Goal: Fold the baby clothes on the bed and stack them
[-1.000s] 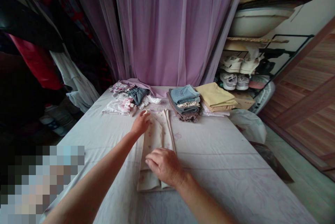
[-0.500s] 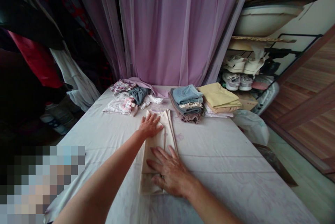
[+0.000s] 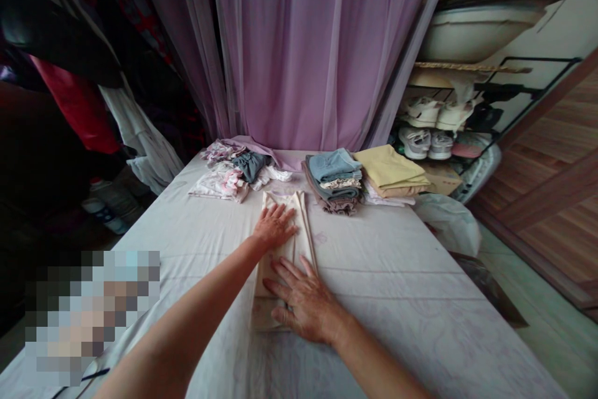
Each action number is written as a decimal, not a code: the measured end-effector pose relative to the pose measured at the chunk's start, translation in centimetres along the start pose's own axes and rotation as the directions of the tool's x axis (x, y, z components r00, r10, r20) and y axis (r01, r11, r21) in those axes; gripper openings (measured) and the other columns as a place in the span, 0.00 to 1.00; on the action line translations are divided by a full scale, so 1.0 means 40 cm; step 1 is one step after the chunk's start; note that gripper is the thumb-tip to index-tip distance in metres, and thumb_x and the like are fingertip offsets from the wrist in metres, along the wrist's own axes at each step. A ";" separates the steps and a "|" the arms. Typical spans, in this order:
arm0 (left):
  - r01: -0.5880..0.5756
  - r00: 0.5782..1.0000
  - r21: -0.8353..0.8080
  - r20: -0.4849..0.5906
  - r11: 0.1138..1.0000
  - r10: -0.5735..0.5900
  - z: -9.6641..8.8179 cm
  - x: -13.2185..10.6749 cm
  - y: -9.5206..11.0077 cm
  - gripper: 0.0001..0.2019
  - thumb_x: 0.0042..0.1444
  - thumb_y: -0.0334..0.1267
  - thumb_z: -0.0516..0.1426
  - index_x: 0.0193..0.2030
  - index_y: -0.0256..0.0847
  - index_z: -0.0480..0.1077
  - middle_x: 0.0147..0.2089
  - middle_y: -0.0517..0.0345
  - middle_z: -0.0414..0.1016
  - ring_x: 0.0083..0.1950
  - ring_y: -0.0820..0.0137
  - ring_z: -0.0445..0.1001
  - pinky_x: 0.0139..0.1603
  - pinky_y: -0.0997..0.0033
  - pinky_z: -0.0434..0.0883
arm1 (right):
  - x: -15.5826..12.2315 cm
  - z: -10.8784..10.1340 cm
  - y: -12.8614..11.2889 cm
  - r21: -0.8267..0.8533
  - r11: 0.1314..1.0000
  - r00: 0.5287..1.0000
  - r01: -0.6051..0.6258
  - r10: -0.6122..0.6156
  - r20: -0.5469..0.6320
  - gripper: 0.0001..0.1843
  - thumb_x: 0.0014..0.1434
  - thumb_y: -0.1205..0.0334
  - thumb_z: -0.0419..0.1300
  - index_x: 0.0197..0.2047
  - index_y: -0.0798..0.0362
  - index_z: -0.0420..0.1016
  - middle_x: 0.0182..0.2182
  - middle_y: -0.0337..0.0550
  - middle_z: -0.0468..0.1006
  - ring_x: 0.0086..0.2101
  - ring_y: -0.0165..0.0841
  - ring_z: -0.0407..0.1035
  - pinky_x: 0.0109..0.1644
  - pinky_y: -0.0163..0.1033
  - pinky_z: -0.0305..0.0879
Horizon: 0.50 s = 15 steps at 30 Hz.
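A cream garment (image 3: 303, 243), folded into a long narrow strip, lies flat on the sheet-covered bed (image 3: 397, 324). My left hand (image 3: 275, 225) rests on its far half, fingers spread and palm down. Nearer to me, my right hand (image 3: 303, 302) presses on the garment's right side, its fingers apart. Neither hand grips the cloth. Both hands and forearms hide parts of the strip.
Beyond the garment stands a stack of folded clothes (image 3: 334, 181), with folded yellow cloth (image 3: 390, 168) to its right. Loose clothes (image 3: 233, 175) lie far left. A purple curtain (image 3: 289, 50) hangs behind. Shoes (image 3: 425, 140) sit on a rack at right.
My left hand has slid slightly toward me and to the right over the garment. My right hand has stayed in nearly the same spot. The view has shifted a little.
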<state>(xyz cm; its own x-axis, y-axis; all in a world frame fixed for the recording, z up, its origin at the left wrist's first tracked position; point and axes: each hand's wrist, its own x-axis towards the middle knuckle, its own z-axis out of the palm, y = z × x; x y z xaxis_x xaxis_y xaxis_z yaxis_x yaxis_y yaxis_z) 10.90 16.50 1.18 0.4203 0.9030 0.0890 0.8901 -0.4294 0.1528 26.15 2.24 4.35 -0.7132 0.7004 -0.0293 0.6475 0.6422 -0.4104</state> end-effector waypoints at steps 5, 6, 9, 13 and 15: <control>0.061 0.998 -0.021 0.009 0.998 -0.061 -0.006 0.046 0.008 0.29 0.64 0.57 0.47 0.68 0.49 0.58 0.71 0.49 0.57 0.71 0.51 0.51 0.69 0.44 0.49 | -0.002 0.010 0.003 -0.004 1.000 1.000 -0.001 0.001 0.008 0.32 0.66 0.39 0.45 0.68 0.42 0.59 0.70 0.47 0.48 0.69 0.43 0.40 0.70 0.62 0.29; 0.073 0.997 -0.024 0.006 0.997 -0.073 -0.007 0.048 0.010 0.29 0.64 0.57 0.47 0.68 0.49 0.58 0.70 0.49 0.57 0.71 0.51 0.51 0.69 0.44 0.49 | -0.002 0.012 0.004 -0.011 1.000 1.000 -0.003 0.003 0.006 0.31 0.66 0.39 0.45 0.68 0.42 0.59 0.70 0.47 0.48 0.69 0.43 0.41 0.69 0.62 0.29; 0.066 0.998 -0.033 -0.011 0.997 -0.066 -0.004 0.028 0.011 0.30 0.64 0.57 0.47 0.70 0.48 0.55 0.72 0.48 0.53 0.72 0.52 0.50 0.69 0.45 0.48 | 0.000 0.013 0.004 -0.029 1.000 1.000 0.004 -0.003 0.002 0.31 0.66 0.39 0.45 0.67 0.42 0.59 0.70 0.48 0.50 0.68 0.43 0.42 0.69 0.62 0.31; -0.133 0.991 -0.050 0.009 0.990 0.133 0.001 -0.069 -0.007 0.29 0.66 0.54 0.45 0.71 0.48 0.51 0.75 0.50 0.46 0.74 0.56 0.45 0.71 0.49 0.47 | -0.004 0.016 0.004 -0.037 0.999 0.998 0.030 -0.032 -0.051 0.30 0.67 0.41 0.45 0.66 0.43 0.61 0.68 0.48 0.56 0.68 0.41 0.45 0.69 0.61 0.34; -0.197 0.979 -0.057 0.036 0.979 0.199 0.002 -0.124 -0.021 0.27 0.67 0.52 0.44 0.71 0.51 0.52 0.75 0.52 0.46 0.74 0.57 0.44 0.71 0.49 0.46 | -0.009 0.018 0.006 -0.038 0.998 0.995 0.056 -0.058 -0.081 0.28 0.68 0.44 0.45 0.66 0.44 0.62 0.67 0.47 0.58 0.67 0.40 0.47 0.69 0.60 0.36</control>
<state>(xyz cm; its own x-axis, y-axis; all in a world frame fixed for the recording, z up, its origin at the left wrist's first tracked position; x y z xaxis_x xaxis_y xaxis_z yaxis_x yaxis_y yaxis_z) 8.08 12.38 0.55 0.5953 0.7993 0.0823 0.7784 -0.5991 0.1876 26.36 1.91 3.63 -0.7258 0.6845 0.0683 0.6167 0.6915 -0.3763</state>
